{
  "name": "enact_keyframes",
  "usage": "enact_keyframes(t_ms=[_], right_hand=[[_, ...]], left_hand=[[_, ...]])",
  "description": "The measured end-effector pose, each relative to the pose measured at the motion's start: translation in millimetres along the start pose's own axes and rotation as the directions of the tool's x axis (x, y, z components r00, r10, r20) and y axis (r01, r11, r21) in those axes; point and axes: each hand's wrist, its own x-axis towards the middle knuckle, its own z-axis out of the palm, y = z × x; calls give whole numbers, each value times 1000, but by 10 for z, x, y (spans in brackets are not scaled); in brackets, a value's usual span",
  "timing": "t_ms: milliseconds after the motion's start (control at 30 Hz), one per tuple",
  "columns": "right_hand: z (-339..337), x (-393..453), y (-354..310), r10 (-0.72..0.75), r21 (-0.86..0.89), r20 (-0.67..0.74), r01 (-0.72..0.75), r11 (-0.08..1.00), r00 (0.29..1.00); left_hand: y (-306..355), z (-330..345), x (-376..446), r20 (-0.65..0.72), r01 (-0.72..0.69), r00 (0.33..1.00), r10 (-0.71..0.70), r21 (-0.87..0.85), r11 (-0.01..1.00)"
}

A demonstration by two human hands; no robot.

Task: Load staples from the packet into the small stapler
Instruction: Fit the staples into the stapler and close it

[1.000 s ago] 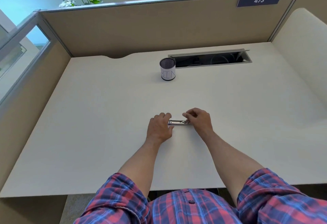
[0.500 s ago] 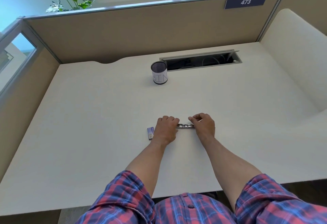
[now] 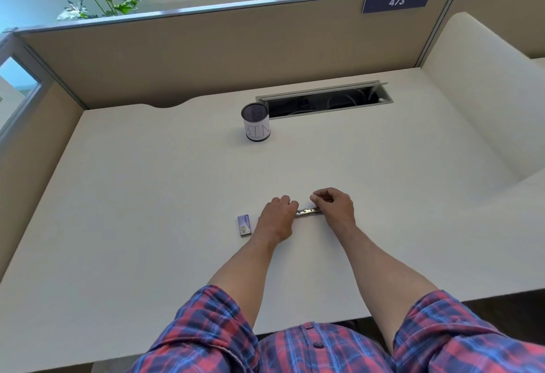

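A small metal stapler (image 3: 308, 211) lies flat on the white desk (image 3: 147, 195), stretched between both hands. My left hand (image 3: 277, 219) covers and holds its left end. My right hand (image 3: 336, 204) pinches its right end with fingertips curled above it. The staple packet (image 3: 244, 225), a small purple-and-white box, rests on the desk just left of my left hand, untouched. I cannot tell whether any staples sit in the stapler.
A mesh pen cup (image 3: 256, 125) labelled BIN stands further back at the centre. Behind it is an open cable slot (image 3: 324, 101) in the desk. Beige partition walls (image 3: 206, 54) close the back and left; a curved cream panel (image 3: 472, 92) rises at the right.
The view shifted, bringing the staple packet into sight left of my left hand. Both hands stay on the stapler; the right fingertips have lifted slightly above its right end.
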Motion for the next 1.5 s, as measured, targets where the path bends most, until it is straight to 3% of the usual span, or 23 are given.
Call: enact_keyframes(t_ms=[300,633,867,1300,1500], right_hand=[[-55,65,21,41,71,-6,-40,997,999],[-26,85,-109,-42,196,-10,43,980,999],[-22,65,-123,-29,232,31,21,972,999],[0,69,-141,-61,161,69,49,986,996],[19,62,-148,-50,171,126,28,985,991]], left_hand=[[-31,-104,-17,-33,24,999,-30,-165,986],[-93,-160,-71,-18,40,999,-44,-171,984],[-130,-166,-94,6,71,997,-72,-268,961],[-122,-244,-129,-14,79,996,-89,-326,942],[-147,-316,-173,40,59,998,-49,-284,957]])
